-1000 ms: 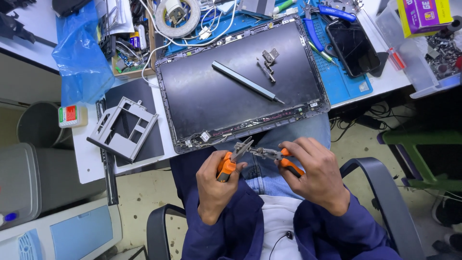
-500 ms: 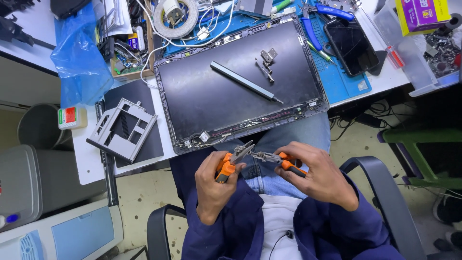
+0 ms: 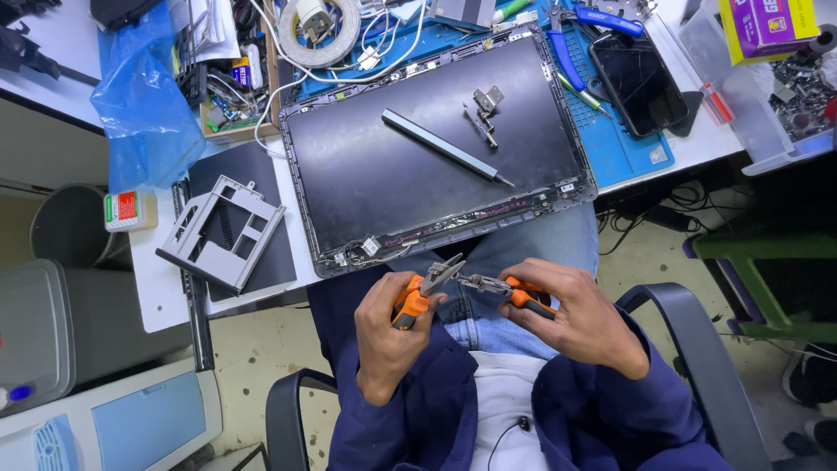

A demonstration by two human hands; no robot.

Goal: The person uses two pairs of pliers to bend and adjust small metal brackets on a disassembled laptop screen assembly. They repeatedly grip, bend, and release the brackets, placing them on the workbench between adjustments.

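My left hand (image 3: 388, 336) grips orange-handled pliers (image 3: 417, 296) and my right hand (image 3: 577, 318) grips a second orange-handled pair (image 3: 516, 292). Both tools are held over my lap, just below the table edge. Their jaws meet on a small metal part (image 3: 466, 279), too small to make out. On the table above lies a dark laptop lid shell (image 3: 418, 187). A slim grey bar (image 3: 445, 146) and loose metal hinge pieces (image 3: 486, 103) rest on it.
A grey plastic bracket frame (image 3: 222, 231) lies at the table's left, with a blue plastic bag (image 3: 144, 96) behind it. A dark phone (image 3: 639, 80), blue-handled pliers (image 3: 567, 44) and a blue mat (image 3: 645, 153) sit at the right. Chair armrests (image 3: 689, 349) flank me.
Both hands stay over my lap with the pliers joined. The right hand has turned a little and the jaws have shifted slightly.
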